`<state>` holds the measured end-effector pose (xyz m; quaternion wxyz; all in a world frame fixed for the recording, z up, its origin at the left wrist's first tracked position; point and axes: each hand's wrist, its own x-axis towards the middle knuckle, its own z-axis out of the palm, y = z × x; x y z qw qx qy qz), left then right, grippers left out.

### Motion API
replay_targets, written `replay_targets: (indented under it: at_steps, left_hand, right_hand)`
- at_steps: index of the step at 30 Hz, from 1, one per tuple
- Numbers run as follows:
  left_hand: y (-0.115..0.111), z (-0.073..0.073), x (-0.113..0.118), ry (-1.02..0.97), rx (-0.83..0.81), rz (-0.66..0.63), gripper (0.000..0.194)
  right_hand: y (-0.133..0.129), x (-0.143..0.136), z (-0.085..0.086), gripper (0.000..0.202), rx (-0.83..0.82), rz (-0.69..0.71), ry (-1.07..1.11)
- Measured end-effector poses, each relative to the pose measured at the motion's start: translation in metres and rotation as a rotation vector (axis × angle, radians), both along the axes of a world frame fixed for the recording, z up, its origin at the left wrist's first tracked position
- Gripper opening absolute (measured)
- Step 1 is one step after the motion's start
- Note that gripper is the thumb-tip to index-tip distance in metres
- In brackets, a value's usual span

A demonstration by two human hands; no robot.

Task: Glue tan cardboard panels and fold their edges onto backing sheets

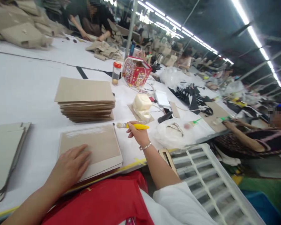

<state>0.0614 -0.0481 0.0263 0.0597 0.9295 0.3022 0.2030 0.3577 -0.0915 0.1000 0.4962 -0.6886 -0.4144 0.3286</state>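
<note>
The right hand (140,135) has its fingers closed round the brush (140,126), with the hairs pointing left. The left hand (71,162) lies flat, fingers loose and spread, on the board (100,140). The board reaches past the left fingers on the far side and the right. White streaks (84,132) show beyond those fingers, so I think this is brushing. To do it well, press softly with the left fingers, keep them off the wet part, and make long, even strokes.

The hairs are just off the board's far right corner, left of the right fingers. The stack (86,90) is close behind the board, so a far stroke could bump it. The pot (142,104) is just past the right fingers, and the bag (178,132) is to their right. Bare table (39,147) gives room left of the left fingers.
</note>
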Motion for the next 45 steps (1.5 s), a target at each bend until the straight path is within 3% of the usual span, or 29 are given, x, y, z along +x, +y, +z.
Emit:
replay_targets:
  at_steps: [3,5,8,12,15,18,25,29,33,36,40,43,45]
  left_hand:
    - [-0.004,-0.001,0.019,0.023,0.026,-0.044,0.034]
    - [-0.009,0.000,0.029,0.058,0.033,-0.080,0.035]
    - [-0.011,0.000,0.034,0.091,0.031,-0.089,0.034]
    - [-0.011,-0.001,0.030,0.087,0.019,-0.091,0.036]
    - [-0.011,0.000,0.029,0.093,0.019,-0.094,0.037]
    - [-0.011,0.005,0.029,0.130,0.004,-0.098,0.039]
    - [-0.010,0.017,0.037,0.154,-0.054,-0.079,0.039]
    - [-0.013,0.018,0.044,0.151,-0.072,-0.060,0.038]
    - [-0.013,0.021,0.047,0.116,-0.099,-0.059,0.036]
    - [-0.012,0.033,0.058,-0.001,-0.144,-0.071,0.039]
    - [-0.007,0.059,0.101,-0.143,-0.277,-0.218,0.053]
    - [0.002,0.073,0.138,-0.198,-0.479,-0.352,0.064]
    - [0.009,0.079,0.153,-0.206,-0.687,-0.400,0.058]
  right_hand:
    - [-0.034,0.018,-0.006,0.038,0.083,-0.023,-0.107]
    - [-0.054,0.033,-0.016,0.034,0.063,-0.016,-0.290]
    - [-0.073,0.048,-0.045,0.025,-0.057,0.097,-0.661]
    - [-0.086,0.040,-0.091,0.024,-0.109,0.332,-1.023]
    - [-0.090,0.031,-0.113,0.018,-0.164,0.304,-1.152]
    - [-0.091,0.031,-0.118,0.019,-0.199,0.231,-1.181]
    - [-0.073,0.020,-0.104,0.037,-0.289,0.041,-1.162]
    - [-0.058,0.019,-0.096,0.020,-0.454,0.077,-1.182]
    - [-0.056,0.034,-0.085,0.022,-0.467,0.059,-1.148]
    - [-0.061,0.040,-0.064,0.018,-0.319,0.045,-0.949]
    - [-0.068,0.034,-0.026,0.019,0.001,0.076,-0.587]
    - [-0.072,0.029,-0.001,0.021,0.086,0.189,-0.402]
    - [-0.074,0.026,0.011,0.023,0.111,0.243,-0.290]
